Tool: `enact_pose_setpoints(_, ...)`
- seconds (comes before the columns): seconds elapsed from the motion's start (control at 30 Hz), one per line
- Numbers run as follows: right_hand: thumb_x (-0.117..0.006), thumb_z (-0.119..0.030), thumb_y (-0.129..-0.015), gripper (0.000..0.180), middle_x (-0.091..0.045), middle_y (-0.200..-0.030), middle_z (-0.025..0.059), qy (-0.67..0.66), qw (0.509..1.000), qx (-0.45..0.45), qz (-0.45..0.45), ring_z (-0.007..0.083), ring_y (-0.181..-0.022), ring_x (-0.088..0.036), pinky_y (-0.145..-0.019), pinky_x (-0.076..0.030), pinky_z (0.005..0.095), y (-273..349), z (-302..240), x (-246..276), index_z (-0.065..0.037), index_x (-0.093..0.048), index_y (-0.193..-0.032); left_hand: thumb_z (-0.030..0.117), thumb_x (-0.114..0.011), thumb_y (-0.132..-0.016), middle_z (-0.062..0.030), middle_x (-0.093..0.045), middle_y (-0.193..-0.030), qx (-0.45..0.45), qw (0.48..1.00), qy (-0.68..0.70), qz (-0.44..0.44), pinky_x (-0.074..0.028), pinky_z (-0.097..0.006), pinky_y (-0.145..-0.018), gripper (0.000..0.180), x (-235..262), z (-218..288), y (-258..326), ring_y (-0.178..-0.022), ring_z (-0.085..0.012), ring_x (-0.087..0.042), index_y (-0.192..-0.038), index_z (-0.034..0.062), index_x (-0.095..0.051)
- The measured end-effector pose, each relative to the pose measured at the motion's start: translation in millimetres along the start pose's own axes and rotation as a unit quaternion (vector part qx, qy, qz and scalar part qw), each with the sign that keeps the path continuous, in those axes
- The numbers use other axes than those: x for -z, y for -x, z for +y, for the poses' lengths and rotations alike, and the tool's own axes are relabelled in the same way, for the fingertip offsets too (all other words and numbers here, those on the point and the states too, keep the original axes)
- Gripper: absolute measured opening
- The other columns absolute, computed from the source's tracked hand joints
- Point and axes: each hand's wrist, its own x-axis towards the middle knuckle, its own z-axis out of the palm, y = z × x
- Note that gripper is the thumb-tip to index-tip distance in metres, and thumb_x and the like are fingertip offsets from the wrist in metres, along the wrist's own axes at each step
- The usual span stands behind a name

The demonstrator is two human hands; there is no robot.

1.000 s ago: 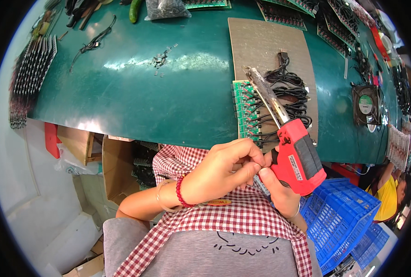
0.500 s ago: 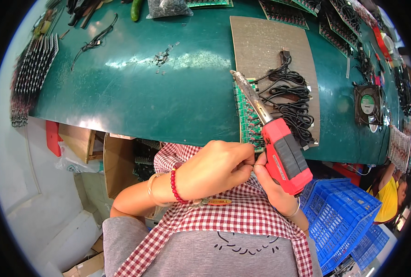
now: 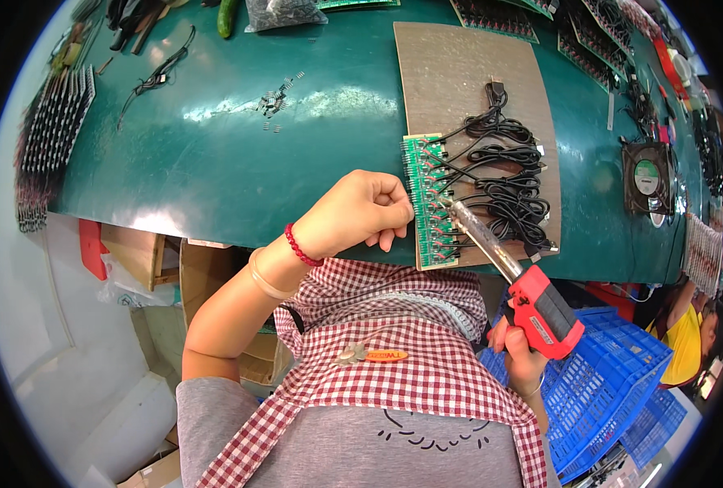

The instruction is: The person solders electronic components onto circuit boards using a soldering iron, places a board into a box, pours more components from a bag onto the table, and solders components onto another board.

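Holding red soldering gun (image 3: 540, 305) beside blue crate (image 3: 613, 382).

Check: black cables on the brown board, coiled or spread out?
Coiled. The black cables lie in bundled loops on the brown board, beside the green circuit boards.

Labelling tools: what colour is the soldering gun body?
Red with a black panel; the soldering gun is held in the right hand. Head view shows it best.

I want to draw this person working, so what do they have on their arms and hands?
Both forearms are bare, with no sleeves showing and no gloves. The left hand has a red beaded bracelet round the wrist, and a thin pale bangle just behind it on the forearm. The right hand has a thin pale bangle at its wrist too. I can't spot any rings or a watch.
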Motion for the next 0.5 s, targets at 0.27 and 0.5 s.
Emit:
enact_pose_setpoints(0.27, -0.055, -0.026, -0.088, 0.037, -0.048, -0.064, 0.0067, 0.012, 0.999, -0.030, -0.041, 0.0129, -0.054, -0.044, -0.053, -0.041, 0.0282, 1.7, 7.5, -0.2, 0.002, -0.045, -0.110, 0.008, -0.057, -0.083, -0.0038, -0.060, -0.067, 0.018, 1.000, -0.013, -0.020, -0.038, -0.017, -0.044, 0.009, 4.4, 3.2, -3.9, -0.052, -0.0052, -0.054, -0.077, 0.0019, -0.056)
enact_pose_setpoints(0.5, -0.056, -0.027, -0.087, 0.033, -0.048, -0.063, 0.0063, 0.008, 0.999, -0.045, -0.016, 0.0121, -0.054, -0.044, -0.052, -0.040, 0.0266, -3.1, 3.2, -6.8, 0.002, -0.049, -0.100, 0.008, -0.057, -0.081, -0.0027, -0.060, -0.067, 0.017, 1.000, -0.013, -0.023, -0.039, -0.017, -0.044, 0.008, 4.6, 2.8, -4.4, -0.052, -0.0046, -0.054, -0.075, 0.0025, -0.056)
